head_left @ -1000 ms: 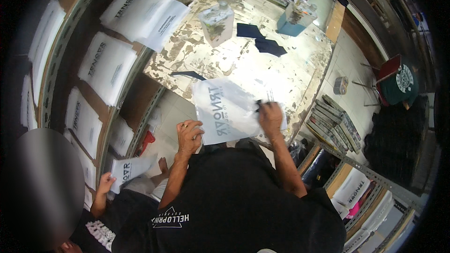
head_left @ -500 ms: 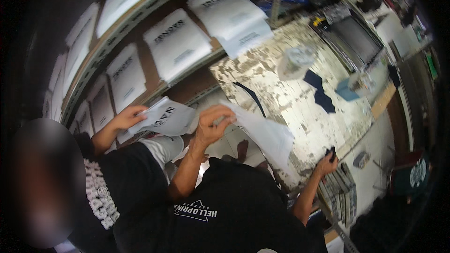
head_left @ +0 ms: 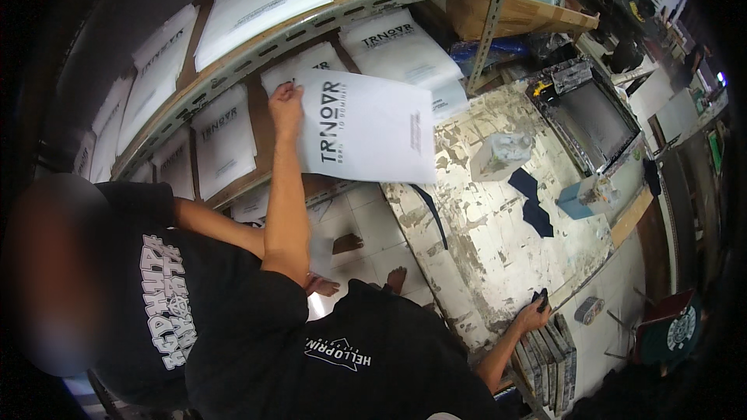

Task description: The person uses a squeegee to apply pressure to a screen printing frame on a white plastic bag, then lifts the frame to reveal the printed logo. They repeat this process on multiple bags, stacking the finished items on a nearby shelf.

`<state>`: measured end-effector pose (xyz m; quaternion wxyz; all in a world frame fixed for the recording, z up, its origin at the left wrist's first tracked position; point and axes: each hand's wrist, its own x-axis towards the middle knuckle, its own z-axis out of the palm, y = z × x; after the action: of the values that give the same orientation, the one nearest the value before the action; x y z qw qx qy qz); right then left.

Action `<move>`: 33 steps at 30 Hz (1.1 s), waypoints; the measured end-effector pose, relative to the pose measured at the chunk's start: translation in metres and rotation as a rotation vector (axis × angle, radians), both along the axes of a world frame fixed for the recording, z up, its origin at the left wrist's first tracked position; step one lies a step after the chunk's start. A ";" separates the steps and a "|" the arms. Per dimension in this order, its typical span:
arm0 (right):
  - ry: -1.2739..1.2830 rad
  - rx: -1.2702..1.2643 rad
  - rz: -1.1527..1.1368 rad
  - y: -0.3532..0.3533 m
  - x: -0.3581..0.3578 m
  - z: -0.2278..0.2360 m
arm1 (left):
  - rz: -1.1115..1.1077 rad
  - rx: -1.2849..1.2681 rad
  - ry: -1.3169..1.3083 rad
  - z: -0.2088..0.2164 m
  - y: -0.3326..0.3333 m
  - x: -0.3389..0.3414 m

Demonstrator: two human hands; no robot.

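My left hand (head_left: 286,101) is closed on the edge of a flat white plastic bag (head_left: 381,120) with black print. The bag hangs spread out between the shelf and the worktable, covering part of a stack behind it. At the table's near right edge, my right hand (head_left: 533,315) grips a small black thing (head_left: 541,298) whose kind I cannot make out. A co-worker (head_left: 117,264) in a black shirt stands at my left; one forearm passes behind my left arm, and that hand is hidden.
Shelves hold stacks of similar white bags (head_left: 222,140). The paint-stained worktable (head_left: 482,257) bears a black strip (head_left: 426,210), dark cloth pieces (head_left: 533,206), a whitish container (head_left: 502,155), a blue-liquid container (head_left: 580,198) and a framed screen (head_left: 595,120). Several frames (head_left: 548,365) lean below its near edge.
My left hand has risen toward the shelf, and the bag in it is now spread with its print showing. The co-worker's hand has gone behind my arm. My right hand still grips the black thing.
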<state>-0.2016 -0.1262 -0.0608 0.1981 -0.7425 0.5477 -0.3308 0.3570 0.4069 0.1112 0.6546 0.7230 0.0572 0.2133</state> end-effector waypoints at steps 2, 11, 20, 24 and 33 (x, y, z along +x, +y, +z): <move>-0.046 -0.074 -0.013 0.001 0.003 -0.002 | 0.106 -0.089 0.041 -0.021 0.034 0.027; -0.018 -0.124 -0.015 -0.006 -0.004 -0.012 | 0.573 0.022 0.061 -0.058 0.131 0.081; 0.034 -0.196 -0.010 -0.004 -0.004 0.001 | 0.490 0.215 -0.245 -0.001 -0.055 -0.038; -0.009 -0.108 0.045 -0.010 -0.009 -0.011 | 0.010 0.339 -0.239 0.013 -0.168 -0.158; -0.076 -0.063 0.045 -0.004 -0.004 -0.007 | 0.167 1.177 -0.016 0.041 -0.191 -0.277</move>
<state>-0.2052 -0.1299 -0.0683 0.2026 -0.7474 0.5123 -0.3714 0.0802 0.2161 0.1519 0.1253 0.9557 -0.0188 0.2655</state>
